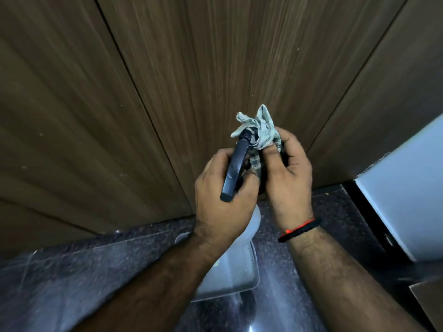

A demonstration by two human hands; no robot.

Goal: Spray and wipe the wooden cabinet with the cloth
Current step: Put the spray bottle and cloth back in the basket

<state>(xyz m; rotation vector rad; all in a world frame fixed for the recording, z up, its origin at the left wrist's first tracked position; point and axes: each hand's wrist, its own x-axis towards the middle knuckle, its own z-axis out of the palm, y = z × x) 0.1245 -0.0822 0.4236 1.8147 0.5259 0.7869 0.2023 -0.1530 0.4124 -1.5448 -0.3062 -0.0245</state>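
No text, label, brand, number or sign can be read anywhere; the wooden cabinet [215, 56] is bare grain; things below it are blurred.

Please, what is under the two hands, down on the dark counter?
Under the left hand and right hand lies a white object on the dark counter. The left forearm covers part of it, so what it is cannot be told.

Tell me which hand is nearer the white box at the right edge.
Right. The right hand, gripping the cloth, sits closer to the white box; the left hand is beyond it.
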